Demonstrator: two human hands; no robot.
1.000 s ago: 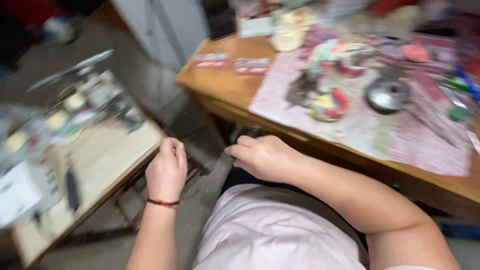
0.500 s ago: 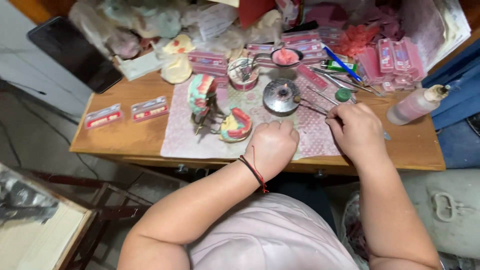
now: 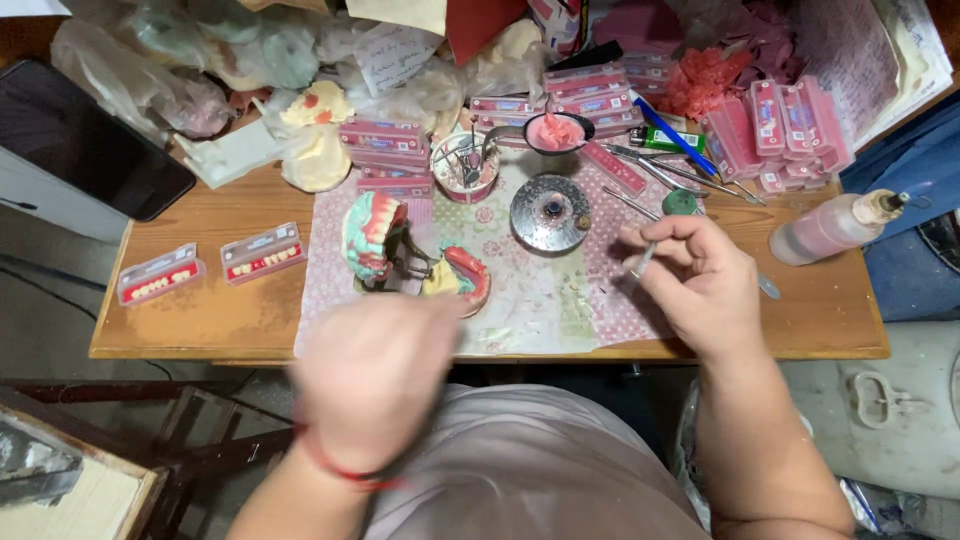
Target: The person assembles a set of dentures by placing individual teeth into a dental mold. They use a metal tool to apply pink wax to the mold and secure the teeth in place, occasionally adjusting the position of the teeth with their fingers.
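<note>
My right hand (image 3: 700,280) grips a thin metal instrument (image 3: 643,262) over the patterned mat (image 3: 530,290) on a wooden desk (image 3: 210,310). My left hand (image 3: 375,375) is blurred in motion near the desk's front edge, with a red band on its wrist; whether it holds anything I cannot make out. Just beyond it sits a hinged dental model (image 3: 405,255) with pink gums and white teeth, lying open. A round metal burner (image 3: 548,212) stands on the mat between the model and my right hand.
Two trays of artificial teeth (image 3: 210,265) lie at the desk's left. Stacked pink tooth boxes (image 3: 790,130), a bowl of pink wax (image 3: 558,132), a cup of tools (image 3: 465,165), and plaster casts in bags crowd the back. A plastic bottle (image 3: 830,228) lies at right.
My right hand has taken up the metal instrument and shifted left over the mat. My left hand has dropped back from the mat toward my body, moving fast.
</note>
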